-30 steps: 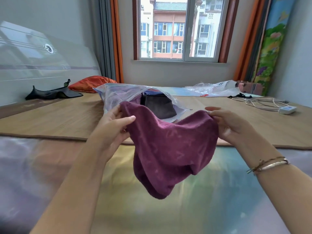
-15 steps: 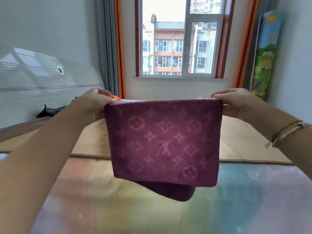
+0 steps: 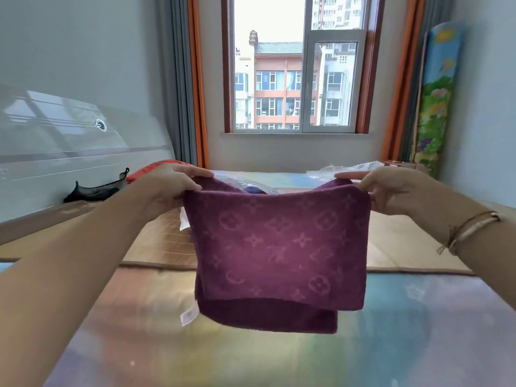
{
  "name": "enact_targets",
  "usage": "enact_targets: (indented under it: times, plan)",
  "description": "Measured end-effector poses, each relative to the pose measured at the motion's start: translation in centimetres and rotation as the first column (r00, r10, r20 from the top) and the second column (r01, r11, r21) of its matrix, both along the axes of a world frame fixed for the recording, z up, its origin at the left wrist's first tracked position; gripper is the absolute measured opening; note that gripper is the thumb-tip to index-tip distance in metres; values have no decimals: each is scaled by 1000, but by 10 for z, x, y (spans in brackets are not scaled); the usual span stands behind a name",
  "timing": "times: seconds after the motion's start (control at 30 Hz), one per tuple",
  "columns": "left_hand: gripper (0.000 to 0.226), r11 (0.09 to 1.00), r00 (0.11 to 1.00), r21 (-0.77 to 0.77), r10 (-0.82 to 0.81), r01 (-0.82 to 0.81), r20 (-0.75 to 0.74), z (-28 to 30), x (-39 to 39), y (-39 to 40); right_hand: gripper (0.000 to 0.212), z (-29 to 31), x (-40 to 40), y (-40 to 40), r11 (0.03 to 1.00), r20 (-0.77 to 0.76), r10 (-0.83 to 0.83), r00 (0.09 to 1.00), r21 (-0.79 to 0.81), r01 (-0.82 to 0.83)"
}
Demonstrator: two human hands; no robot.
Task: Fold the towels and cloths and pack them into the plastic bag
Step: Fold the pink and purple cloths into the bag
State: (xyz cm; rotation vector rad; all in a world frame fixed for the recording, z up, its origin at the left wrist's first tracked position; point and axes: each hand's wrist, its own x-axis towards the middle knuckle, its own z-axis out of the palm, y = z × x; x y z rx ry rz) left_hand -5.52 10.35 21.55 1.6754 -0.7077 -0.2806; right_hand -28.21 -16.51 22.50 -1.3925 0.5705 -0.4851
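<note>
A purple patterned towel [image 3: 279, 247] hangs doubled over in the air in front of me, with a small white label at its lower left corner. My left hand [image 3: 170, 185] pinches its top left corner and my right hand [image 3: 382, 188] pinches its top right corner. The top edge sags a little between them. Behind the towel, only a sliver of the clear plastic bag [image 3: 245, 185] with dark cloth inside shows on the bed.
A bamboo mat [image 3: 156, 244] covers the far part of the bed, with a shiny colourful sheet [image 3: 251, 356] nearer me. An orange pillow [image 3: 150, 167] and a black item [image 3: 92, 191] lie at the left by the headboard. More plastic [image 3: 349, 169] lies at the back right.
The towel went from a loose bunch to a flat doubled sheet held up by both top corners. Since half a second ago it has dropped slightly and its top edge sags.
</note>
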Motion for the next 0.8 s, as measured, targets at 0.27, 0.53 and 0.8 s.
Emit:
enact_targets:
  times: [0.27,0.53,0.8]
  plan:
    - [43,985,983,-116,141,-128,115,-23,13,1,27,-15,-5,-4,990,-21,-28,999,141,30]
    - [39,997,997,-48,56,-54,47,-27,6,-5,26,-23,-11,-2,997,-279,64,958,-18,-72]
    - [38,999,999,-21,42,-42,17,-26,11,3,42,-22,-21,-9,995,-72,-89,993,-55,85]
